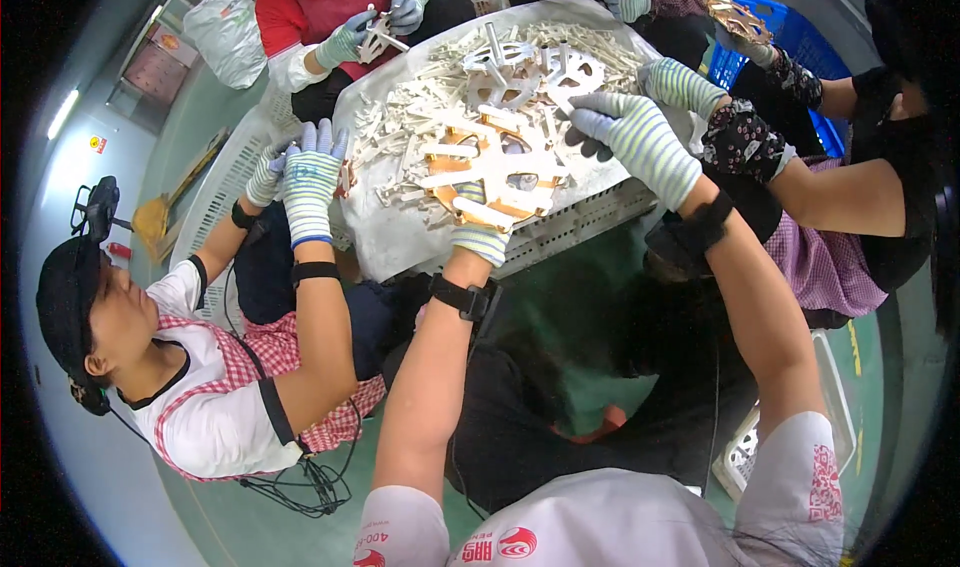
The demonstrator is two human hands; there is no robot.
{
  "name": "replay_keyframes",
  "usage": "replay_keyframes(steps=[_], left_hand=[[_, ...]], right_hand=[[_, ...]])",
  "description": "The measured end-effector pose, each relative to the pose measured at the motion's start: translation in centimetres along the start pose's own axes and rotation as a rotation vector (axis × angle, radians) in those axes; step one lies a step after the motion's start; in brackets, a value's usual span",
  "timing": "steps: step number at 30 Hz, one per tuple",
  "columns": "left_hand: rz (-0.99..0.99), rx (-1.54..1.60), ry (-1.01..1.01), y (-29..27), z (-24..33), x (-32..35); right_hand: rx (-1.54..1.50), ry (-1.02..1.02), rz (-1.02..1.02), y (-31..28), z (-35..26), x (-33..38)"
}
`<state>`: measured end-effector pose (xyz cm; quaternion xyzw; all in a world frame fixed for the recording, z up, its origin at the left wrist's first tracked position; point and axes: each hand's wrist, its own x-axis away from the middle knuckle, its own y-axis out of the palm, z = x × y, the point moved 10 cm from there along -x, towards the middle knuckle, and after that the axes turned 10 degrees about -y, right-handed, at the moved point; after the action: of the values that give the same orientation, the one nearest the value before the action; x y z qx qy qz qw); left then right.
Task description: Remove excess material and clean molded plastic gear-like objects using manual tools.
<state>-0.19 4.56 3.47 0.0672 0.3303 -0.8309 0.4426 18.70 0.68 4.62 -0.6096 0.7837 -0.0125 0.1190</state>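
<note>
Gloved in striped knit, the left hand [481, 229] is clamped on the near rim of a flat, spoked plastic moulding [495, 172], white ribs over an orange-brown layer, which lies near the tabletop's near edge. That grip seems meant to steady the piece against pulling. The right hand [640, 137] reaches in from the right edge, fingers loosely curled and resting on the white parts just beyond the moulding; whether it grips anything I cannot tell. The grey tabletop [385, 237] is heaped toward its far edge with loose white plastic pieces [440, 97], kept within reach of everyone seated around it. At the left edge a co-worker's gloved hands [300, 172] rest upright on the rim. Across the far edge another person's gloved hands [375, 29] hold a small white part.
</note>
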Motion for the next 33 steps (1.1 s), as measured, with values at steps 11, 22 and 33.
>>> replay_keyframes(steps=[11,22,33], left_hand=[[-0.124,0.301,-0.12,0.7,-2.2,0.3],[-0.213,0.295,-0.229,2.3,-3.1,-0.1],[-0.152,-0.262,0.096,0.5,2.4,0.1]], right_hand=[[-0.067,-0.024,-0.327,3.4,-4.2,2.7],[-0.077,0.012,-0.312,2.7,-3.2,2.8],[0.108,-0.084,-0.158,3.0,-4.5,2.5]])
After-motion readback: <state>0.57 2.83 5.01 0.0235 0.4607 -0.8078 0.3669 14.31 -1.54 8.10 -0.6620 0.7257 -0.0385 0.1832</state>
